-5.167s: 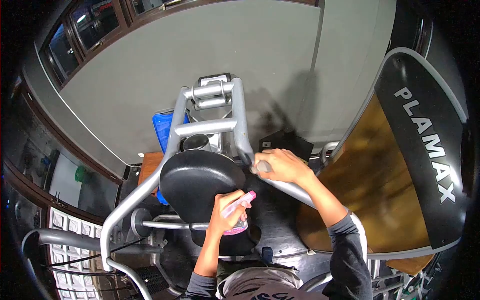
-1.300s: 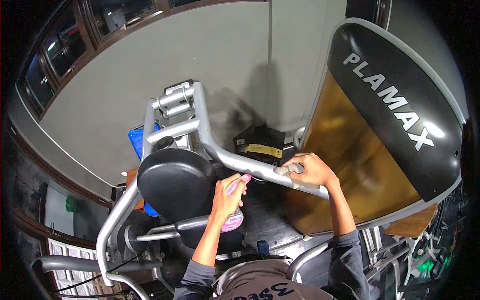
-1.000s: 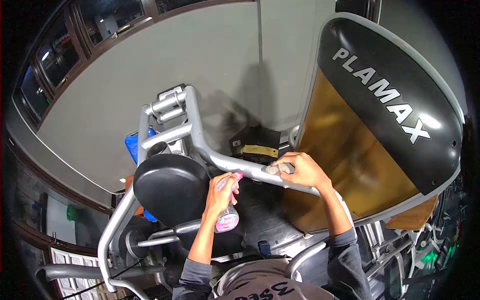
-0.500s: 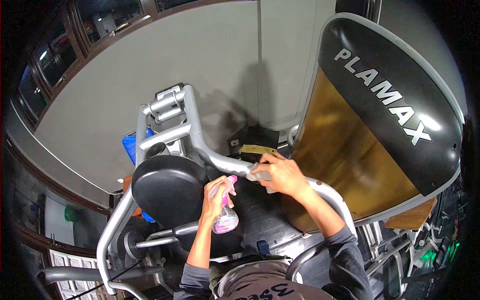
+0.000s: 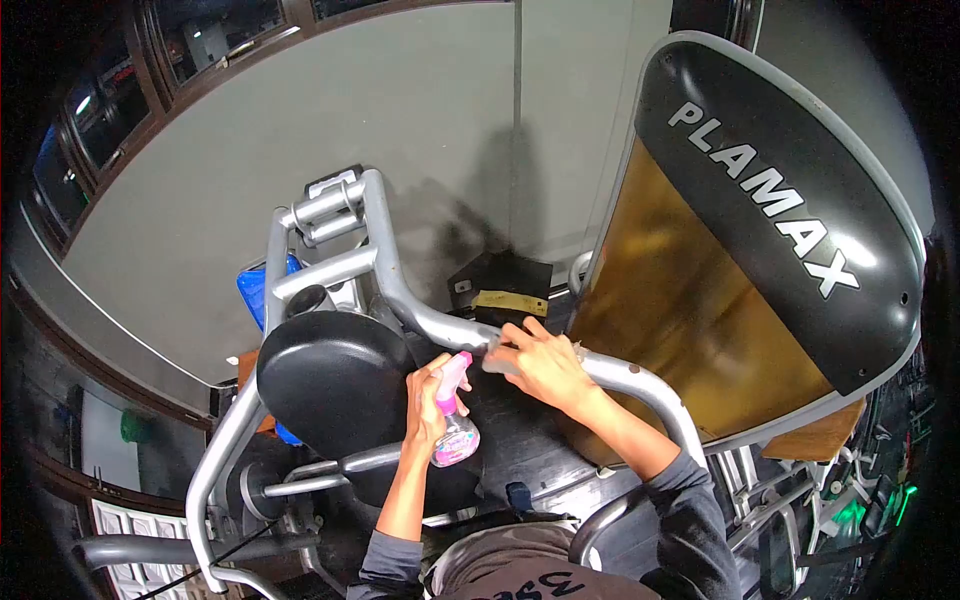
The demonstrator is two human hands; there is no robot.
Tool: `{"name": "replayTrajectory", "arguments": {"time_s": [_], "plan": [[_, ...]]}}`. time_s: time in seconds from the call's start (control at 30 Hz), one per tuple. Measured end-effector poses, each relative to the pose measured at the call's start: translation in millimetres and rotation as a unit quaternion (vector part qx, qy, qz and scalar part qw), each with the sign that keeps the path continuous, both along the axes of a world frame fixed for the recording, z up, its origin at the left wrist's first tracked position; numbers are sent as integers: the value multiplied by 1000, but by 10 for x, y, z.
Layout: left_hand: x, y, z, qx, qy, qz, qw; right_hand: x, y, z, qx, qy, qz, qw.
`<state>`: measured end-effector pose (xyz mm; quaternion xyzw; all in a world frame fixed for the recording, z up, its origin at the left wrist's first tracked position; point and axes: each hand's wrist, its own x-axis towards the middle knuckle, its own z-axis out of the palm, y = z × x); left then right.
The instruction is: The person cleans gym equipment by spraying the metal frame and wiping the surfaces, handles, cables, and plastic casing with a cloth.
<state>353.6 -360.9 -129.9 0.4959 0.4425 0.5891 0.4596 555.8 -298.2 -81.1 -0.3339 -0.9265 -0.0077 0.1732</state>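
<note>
My left hand (image 5: pixel 428 400) is wrapped round a spray bottle (image 5: pixel 456 440) with a pink trigger head and a clear, labelled body. Under my right hand (image 5: pixel 545 368) is a greyish cloth (image 5: pixel 500 357), pressed against the silver tube (image 5: pixel 440 322) of a gym machine. My fingers curl over the tube and the cloth is bunched around it. Left of the bottle is the machine's round black pad (image 5: pixel 335 375).
A large machine cover (image 5: pixel 700 290) with PLAMAX lettering stands at the right. Behind the frame is a grey wall (image 5: pixel 400 130). A blue object (image 5: pixel 252 292) sits beyond the pad. Other gym equipment (image 5: pixel 800 510) fills the lower right.
My right hand and the cloth have slid slightly left along the tube. The left hand still holds the spray bottle in nearly the same place.
</note>
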Motion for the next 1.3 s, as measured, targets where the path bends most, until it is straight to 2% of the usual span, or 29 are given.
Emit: {"name": "replayTrajectory", "arguments": {"time_s": [0.17,0.23,0.27,0.3,0.37,0.5,0.57,0.63,0.7,0.77,0.87,0.97,1.0,1.03,1.13,1.3], "plan": [[1,11,15,11,-9,-22,1000,235,-164,0,-13,-93,-36,995],[-7,-8,13,11,6,-17,1000,228,-170,-39,37,-100,-40,993],[-7,-5,19,14,23,-13,1000,195,-148,-29,27,-144,-21,989],[-2,-7,29,15,21,-15,1000,137,-135,-63,28,-146,-23,989],[4,-23,45,-16,28,4,999,-7,-84,-203,68,-39,-1,997],[7,-26,34,-5,16,14,1000,-1,-80,-63,-7,7,-18,1000],[0,-32,23,-8,18,10,1000,142,-100,105,-31,-18,-55,998],[-3,-46,18,-15,21,7,1000,345,-79,190,-136,-74,-115,981],[3,-47,35,-20,26,4,999,576,-58,307,-189,-58,-120,973],[-18,-15,28,-31,17,-8,999,633,-24,311,-192,-43,-104,975],[19,63,32,-48,4,-22,999,480,-7,206,-119,56,-66,989],[51,165,13,-44,-12,-41,998,279,128,29,-67,115,-69,989],[71,207,22,-36,-31,-53,997,314,153,88,-135,104,-80,982],[82,253,23,-28,-51,-63,996,371,166,130,-133,105,-80,982],[95,400,20,-14,-52,-80,995,629,191,269,-187,6,-157,970],[180,509,126,-33,-22,-133,990,983,618,289,-289,-48,-108,950]]}}
